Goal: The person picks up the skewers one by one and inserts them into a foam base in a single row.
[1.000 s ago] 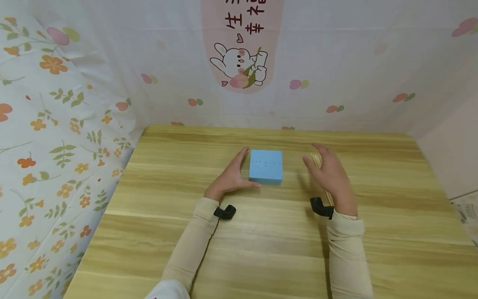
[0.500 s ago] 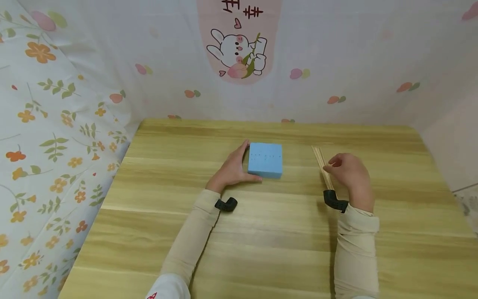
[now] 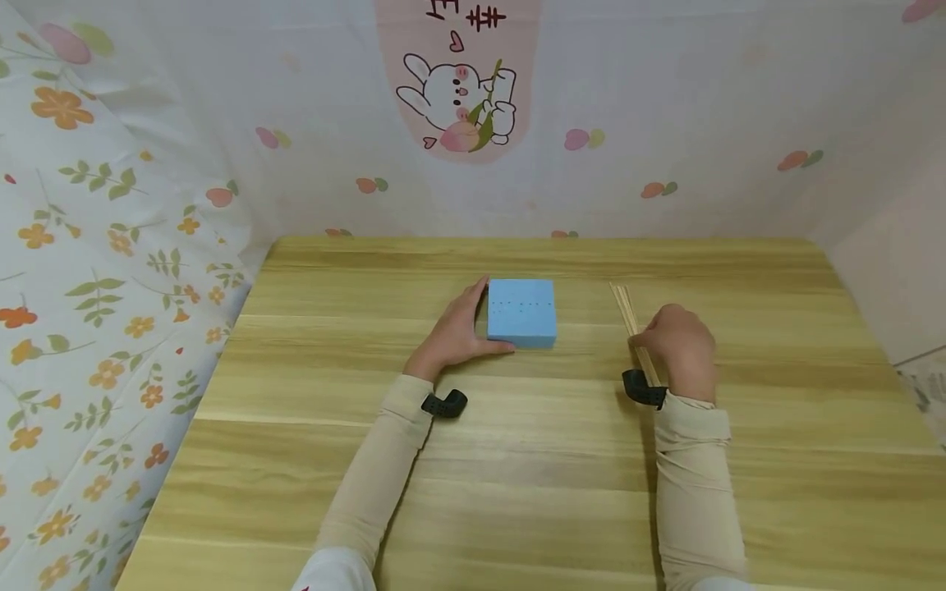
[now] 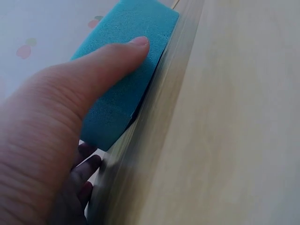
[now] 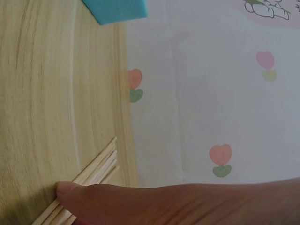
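A light blue foam block (image 3: 521, 312) with rows of small holes in its top sits on the table. My left hand (image 3: 460, 330) holds it from the left side, thumb along the front face and fingers reaching round to the back corner. Close up in the left wrist view, the thumb presses on the blue block (image 4: 131, 26). Right of the block lies a bundle of thin wooden sticks (image 3: 624, 305), pointing away at a slant. My right hand (image 3: 681, 343) is over their middle, fingers curled, and grips at them; its thumb lies across the sticks (image 5: 99, 168) in the right wrist view.
The wood-grain table (image 3: 532, 492) meets a white printed cloth (image 3: 628, 98) with a rabbit picture at the back. A flowered cloth (image 3: 111, 287) hangs along the left. Black camera mounts (image 3: 446, 404) are worn at both wrists.
The right hand, spread above the sticks a second ago, has curled its fingers, shifted right, then come back left and down onto the bundle. The left hand stays at the block.
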The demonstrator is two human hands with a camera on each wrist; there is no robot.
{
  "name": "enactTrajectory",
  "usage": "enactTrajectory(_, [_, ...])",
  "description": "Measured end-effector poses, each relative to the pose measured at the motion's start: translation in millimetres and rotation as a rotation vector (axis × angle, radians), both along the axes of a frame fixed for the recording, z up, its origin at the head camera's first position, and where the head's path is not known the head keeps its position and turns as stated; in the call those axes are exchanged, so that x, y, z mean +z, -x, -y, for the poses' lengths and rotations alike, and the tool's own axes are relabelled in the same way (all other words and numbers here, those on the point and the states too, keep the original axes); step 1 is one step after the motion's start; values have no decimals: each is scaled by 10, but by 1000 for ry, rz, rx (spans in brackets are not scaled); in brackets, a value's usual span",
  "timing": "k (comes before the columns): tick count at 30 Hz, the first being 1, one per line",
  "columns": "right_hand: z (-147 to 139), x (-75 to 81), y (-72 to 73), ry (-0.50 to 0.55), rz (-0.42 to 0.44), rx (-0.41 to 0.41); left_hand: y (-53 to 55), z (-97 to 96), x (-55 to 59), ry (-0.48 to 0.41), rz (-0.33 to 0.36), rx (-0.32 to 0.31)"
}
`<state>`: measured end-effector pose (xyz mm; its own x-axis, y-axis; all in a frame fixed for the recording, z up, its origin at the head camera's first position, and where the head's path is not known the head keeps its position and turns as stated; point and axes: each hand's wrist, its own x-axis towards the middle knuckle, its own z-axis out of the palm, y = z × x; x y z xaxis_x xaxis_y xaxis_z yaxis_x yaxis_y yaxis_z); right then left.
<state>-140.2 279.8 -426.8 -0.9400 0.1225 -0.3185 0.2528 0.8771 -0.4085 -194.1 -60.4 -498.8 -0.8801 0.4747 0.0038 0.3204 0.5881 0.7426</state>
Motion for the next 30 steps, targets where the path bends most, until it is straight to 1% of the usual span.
enactTrajectory(4, [5,-15,1,0,-4,-12,2,-1,-5,12,4,2])
enactTrajectory(11, [-14,-20,0,-5,-29,-27,-3,3,24,17,7,1])
enactTrajectory(18, [-9,-14,-11,-8,0,-26,-28,5,11,45,22,-5])
enactTrajectory(30, [18,-3,-34,-6,-32,-35,-19,5,-10,32,12,4])
